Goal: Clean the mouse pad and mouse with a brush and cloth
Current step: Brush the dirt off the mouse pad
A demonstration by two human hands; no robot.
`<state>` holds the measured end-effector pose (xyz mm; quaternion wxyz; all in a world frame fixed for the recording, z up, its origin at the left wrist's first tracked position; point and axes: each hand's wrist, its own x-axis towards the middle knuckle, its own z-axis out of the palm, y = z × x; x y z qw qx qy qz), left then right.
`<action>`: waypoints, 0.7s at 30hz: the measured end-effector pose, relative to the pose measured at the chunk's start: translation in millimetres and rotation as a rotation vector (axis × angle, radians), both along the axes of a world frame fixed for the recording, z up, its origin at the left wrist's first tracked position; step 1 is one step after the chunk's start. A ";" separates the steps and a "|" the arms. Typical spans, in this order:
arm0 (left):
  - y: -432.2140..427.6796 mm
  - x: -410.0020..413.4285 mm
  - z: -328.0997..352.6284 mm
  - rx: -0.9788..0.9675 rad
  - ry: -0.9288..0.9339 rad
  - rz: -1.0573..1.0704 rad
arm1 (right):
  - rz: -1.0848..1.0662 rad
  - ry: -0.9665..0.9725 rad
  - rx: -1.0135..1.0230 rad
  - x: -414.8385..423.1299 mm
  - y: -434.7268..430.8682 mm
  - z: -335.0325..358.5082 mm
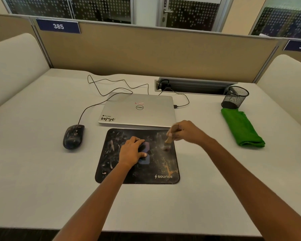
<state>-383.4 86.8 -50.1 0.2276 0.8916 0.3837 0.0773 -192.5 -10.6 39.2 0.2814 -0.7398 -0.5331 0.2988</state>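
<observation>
A black mouse pad [111, 164], smeared with pale and orange marks, lies in front of me on the desk. My left hand [131, 152] rests flat on its middle, fingers spread, holding nothing. My right hand [185, 132] grips a small wooden-handled brush [169, 139], whose bristles touch the pad's upper right corner. A dirty black wired mouse [73, 136] sits to the left of the pad, apart from both hands. A folded green cloth [241, 127] lies far right on the desk.
A shut silver laptop [139, 110] lies just behind the pad, with cables [111, 84] trailing behind it. A black mesh pen cup [235, 97] stands at the back right by a cable tray [195, 86]. Partition walls [146, 53] enclose the desk.
</observation>
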 end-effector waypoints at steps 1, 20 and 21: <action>0.0 0.0 -0.1 0.001 -0.002 0.000 | -0.016 0.011 0.013 2.9 1.1 3.7; 0.2 -0.5 -0.6 0.003 0.024 -0.004 | -0.119 -0.043 0.191 -0.2 12.5 0.7; 0.4 -0.5 -0.3 0.003 0.026 -0.006 | -0.151 -0.045 0.226 -4.6 15.5 -2.6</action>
